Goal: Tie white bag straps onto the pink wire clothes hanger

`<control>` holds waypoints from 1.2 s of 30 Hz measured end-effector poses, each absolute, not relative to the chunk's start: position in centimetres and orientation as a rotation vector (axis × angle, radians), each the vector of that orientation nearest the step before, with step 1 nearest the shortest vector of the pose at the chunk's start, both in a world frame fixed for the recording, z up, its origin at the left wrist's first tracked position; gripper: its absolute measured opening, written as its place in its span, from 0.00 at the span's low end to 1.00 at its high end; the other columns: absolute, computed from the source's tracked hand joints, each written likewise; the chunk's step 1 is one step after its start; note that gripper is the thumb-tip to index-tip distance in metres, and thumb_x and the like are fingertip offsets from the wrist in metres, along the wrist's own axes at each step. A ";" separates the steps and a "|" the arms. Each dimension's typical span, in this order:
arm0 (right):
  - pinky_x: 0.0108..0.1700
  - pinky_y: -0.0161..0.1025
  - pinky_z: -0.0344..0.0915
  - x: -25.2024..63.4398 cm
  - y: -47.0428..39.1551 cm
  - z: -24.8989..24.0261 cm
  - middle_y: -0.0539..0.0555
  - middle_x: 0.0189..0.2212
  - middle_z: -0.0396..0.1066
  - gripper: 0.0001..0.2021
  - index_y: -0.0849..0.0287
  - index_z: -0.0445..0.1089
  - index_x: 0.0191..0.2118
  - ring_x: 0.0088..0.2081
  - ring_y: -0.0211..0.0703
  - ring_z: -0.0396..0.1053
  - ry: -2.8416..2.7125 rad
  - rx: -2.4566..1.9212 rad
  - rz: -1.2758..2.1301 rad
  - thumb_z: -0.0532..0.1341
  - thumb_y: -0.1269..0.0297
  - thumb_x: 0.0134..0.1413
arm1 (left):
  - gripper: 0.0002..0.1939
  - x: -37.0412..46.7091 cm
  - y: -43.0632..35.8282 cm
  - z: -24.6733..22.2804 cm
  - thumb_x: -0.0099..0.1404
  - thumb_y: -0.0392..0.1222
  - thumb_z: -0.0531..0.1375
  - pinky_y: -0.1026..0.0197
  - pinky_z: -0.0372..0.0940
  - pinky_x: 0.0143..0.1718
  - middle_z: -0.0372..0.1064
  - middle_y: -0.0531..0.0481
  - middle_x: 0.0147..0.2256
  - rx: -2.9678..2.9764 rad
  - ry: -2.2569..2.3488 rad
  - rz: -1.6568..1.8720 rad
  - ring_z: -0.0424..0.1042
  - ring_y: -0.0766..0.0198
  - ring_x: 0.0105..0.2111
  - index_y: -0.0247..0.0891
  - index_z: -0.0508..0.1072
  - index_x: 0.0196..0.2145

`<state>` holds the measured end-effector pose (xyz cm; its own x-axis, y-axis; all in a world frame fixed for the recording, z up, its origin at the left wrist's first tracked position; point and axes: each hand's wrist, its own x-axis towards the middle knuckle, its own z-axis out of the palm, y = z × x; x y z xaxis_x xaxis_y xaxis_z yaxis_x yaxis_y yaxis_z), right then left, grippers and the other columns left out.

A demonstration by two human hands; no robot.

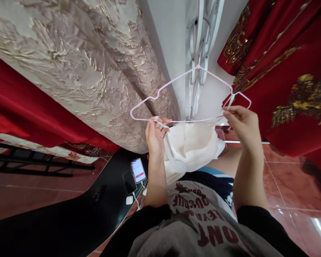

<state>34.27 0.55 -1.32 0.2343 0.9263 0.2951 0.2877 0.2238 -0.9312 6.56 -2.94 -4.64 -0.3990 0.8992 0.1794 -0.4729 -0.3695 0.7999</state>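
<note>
A pale pink hanger [178, 77] hangs by its hook from a white metal rack in front of me. Below its bottom bar lies a white garment [191, 142] over my lap. Near the bar's left end, my left hand [157, 135] has its fingers curled around a thin white strap [162, 124] of the garment. On the other side, my right hand [242, 123] pinches another white strap [230, 101], which loops over the hanger's right shoulder notch.
Patterned beige fabric [96, 71] hangs at the left and red embroidered cloth [289, 71] at the right. A lit phone [139, 170], a dark phone [130, 181] and a white charger [129, 200] sit on a black surface [96, 200] at lower left. The white rack [199, 82] stands ahead.
</note>
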 end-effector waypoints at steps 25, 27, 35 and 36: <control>0.43 0.36 0.75 38.1 2.7 3.0 0.50 0.35 0.76 0.09 0.56 0.80 0.34 0.36 0.34 0.76 -0.666 -0.773 0.836 0.61 0.70 0.54 | 0.23 6.1 -2.6 -4.6 0.73 0.61 0.65 0.68 0.67 0.25 0.77 0.49 0.31 0.803 0.876 1.768 0.78 0.67 0.26 0.39 0.69 0.32; 0.42 0.36 0.74 39.2 2.3 2.4 0.51 0.38 0.77 0.10 0.56 0.80 0.34 0.36 0.34 0.76 -0.634 -0.768 0.790 0.60 0.69 0.56 | 0.23 5.9 -2.6 -4.4 0.73 0.61 0.65 0.68 0.67 0.26 0.78 0.49 0.31 0.821 0.883 1.774 0.78 0.67 0.26 0.39 0.69 0.32; 0.54 0.51 0.76 32.9 -1.0 0.8 0.56 0.42 0.82 0.12 0.54 0.77 0.44 0.46 0.49 0.82 -1.436 -0.892 0.736 0.72 0.60 0.55 | 0.24 7.1 -2.6 -4.6 0.73 0.61 0.65 0.67 0.65 0.24 0.79 0.47 0.32 0.776 0.899 1.764 0.75 0.68 0.23 0.39 0.69 0.31; 0.57 0.53 0.75 31.9 -0.9 0.4 0.57 0.46 0.82 0.14 0.54 0.76 0.48 0.50 0.51 0.82 -1.596 -0.940 0.723 0.71 0.59 0.57 | 0.24 7.3 -2.6 -4.8 0.73 0.61 0.65 0.67 0.65 0.24 0.80 0.47 0.33 0.782 0.899 1.772 0.75 0.69 0.23 0.39 0.69 0.31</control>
<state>31.92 -0.92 0.42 -0.0909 0.8658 0.4920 0.2010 0.4999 -0.8424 7.30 -2.57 -4.85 -0.3287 0.9379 0.1106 -0.4648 -0.2626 0.8456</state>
